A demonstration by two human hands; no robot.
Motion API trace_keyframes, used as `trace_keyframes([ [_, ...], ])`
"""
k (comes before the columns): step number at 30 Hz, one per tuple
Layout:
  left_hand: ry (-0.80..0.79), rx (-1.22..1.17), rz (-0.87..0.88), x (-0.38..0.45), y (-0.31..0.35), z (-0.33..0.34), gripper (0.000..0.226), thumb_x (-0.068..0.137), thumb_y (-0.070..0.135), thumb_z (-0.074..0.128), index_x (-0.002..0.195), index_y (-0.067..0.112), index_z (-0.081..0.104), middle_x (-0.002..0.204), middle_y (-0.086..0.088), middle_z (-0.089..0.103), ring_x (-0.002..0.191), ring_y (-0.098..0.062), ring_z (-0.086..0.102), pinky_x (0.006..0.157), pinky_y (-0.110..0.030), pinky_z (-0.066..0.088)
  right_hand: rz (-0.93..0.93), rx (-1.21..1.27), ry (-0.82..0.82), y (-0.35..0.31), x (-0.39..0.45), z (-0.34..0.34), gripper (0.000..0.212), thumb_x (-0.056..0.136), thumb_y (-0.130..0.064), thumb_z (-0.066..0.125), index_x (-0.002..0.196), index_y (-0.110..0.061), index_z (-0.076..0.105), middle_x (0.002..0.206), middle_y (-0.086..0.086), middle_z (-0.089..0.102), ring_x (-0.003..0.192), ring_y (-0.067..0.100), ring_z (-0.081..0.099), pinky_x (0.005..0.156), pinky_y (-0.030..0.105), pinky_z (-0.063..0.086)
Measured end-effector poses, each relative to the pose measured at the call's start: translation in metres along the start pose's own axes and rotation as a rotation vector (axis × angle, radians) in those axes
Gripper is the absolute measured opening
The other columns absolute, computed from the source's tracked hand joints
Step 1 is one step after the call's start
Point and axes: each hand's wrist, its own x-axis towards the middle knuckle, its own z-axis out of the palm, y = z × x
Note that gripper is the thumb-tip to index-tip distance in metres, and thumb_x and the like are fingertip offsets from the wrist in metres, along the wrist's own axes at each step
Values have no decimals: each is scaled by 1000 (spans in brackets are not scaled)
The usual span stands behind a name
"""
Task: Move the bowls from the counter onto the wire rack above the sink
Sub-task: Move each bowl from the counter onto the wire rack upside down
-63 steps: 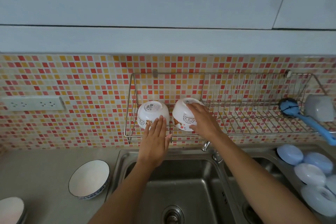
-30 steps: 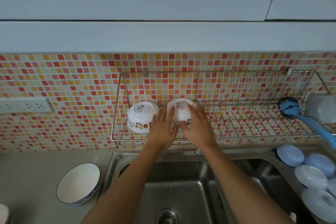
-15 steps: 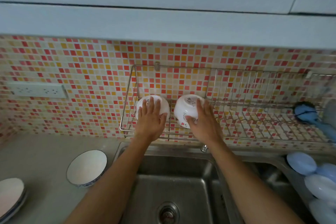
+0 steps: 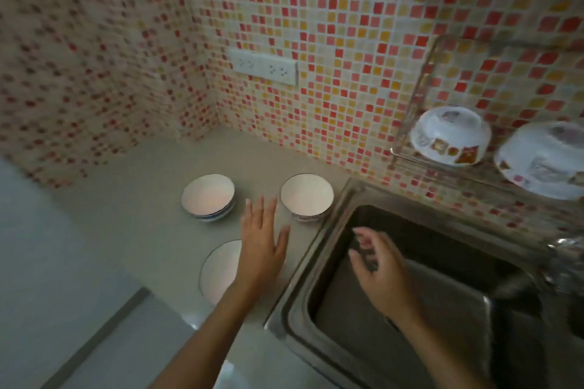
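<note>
Two white bowls with cartoon prints lie upside down on the wire rack (image 4: pixel 420 79) at the right: one (image 4: pixel 450 135) near its left end, another (image 4: pixel 543 159) beside it. On the grey counter (image 4: pixel 126 230) stand a stack of bowls (image 4: pixel 208 197), a single blue-rimmed bowl (image 4: pixel 307 196) next to the sink, and a nearer bowl or plate (image 4: pixel 221 271) partly hidden by my left arm. My left hand (image 4: pixel 264 246) hovers with fingers spread between the counter bowls, holding nothing. My right hand (image 4: pixel 376 265) hangs over the sink, fingers loosely curled and empty.
The steel sink (image 4: pixel 410 309) fills the lower right, with a tap (image 4: pixel 565 259) at its far right edge. A white socket strip (image 4: pixel 264 68) is on the mosaic tile wall. The walls meet in a corner behind the counter.
Both hands have let go of the two bowls on the rack and dropped down. My view has swung left to the counter, where more bowls now show.
</note>
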Motion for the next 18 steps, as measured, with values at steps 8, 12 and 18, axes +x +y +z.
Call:
trace_keyframes([
  [8,-185,-108,-559,-37,-155,-18,65,100,33,39,150,4,11,159,-18,3,147,-32,-2,118,-40,5,520,-151,-561,-11,21,170,68,89,-58,51,142,-16,40,130,12,59,116,32,58,98,38,46],
  [12,-295,-164,-561,-47,-171,-7,61,100,35,36,150,6,14,159,-13,12,147,-27,8,118,-34,8,590,-124,-576,-16,18,206,48,95,-41,50,130,-9,49,123,13,63,85,30,67,78,34,52],
  [18,-287,-260,-464,-40,-171,-11,46,99,34,40,140,14,37,136,-10,54,122,-29,53,103,-38,41,701,-52,-436,-14,13,217,27,91,-11,42,113,-8,56,85,15,68,41,23,61,41,25,46],
])
